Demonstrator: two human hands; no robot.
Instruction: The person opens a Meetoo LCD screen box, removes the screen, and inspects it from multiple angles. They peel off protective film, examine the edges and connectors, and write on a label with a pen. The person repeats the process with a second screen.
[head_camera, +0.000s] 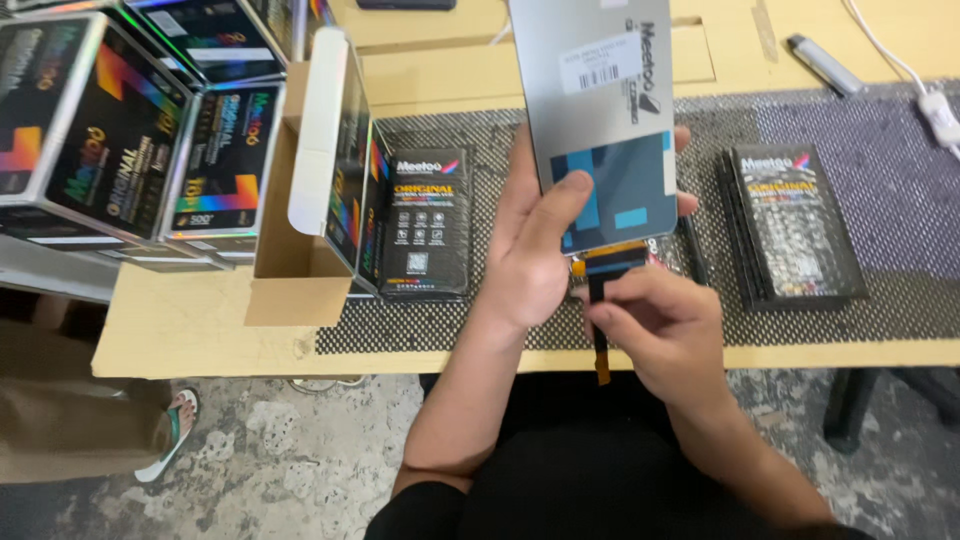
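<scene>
Nearest the head camera, the right hand (665, 325) pinches the thin orange-and-black ribbon cable (601, 300) hanging from a flat, glossy grey display panel (600, 110). Above the mesh-textured mat (900, 200) on the pale wooden tabletop (200, 330), the left hand (535, 235) grips the panel's lower edge, top cut off. Slim black packets (428, 222) lie beside a cardboard box (300, 250).

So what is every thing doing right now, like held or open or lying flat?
Left hand: wrapped around the screen panel, holding it up.
Right hand: pinching the ribbon cable.
Screen panel: held upright, grey back facing the camera.
Ribbon cable: hanging from the panel's bottom edge.
Cardboard box: open, flap up, packets standing inside.
Stack of black packets: lying flat on the mat.
Single black packet: lying flat beside the box.
</scene>
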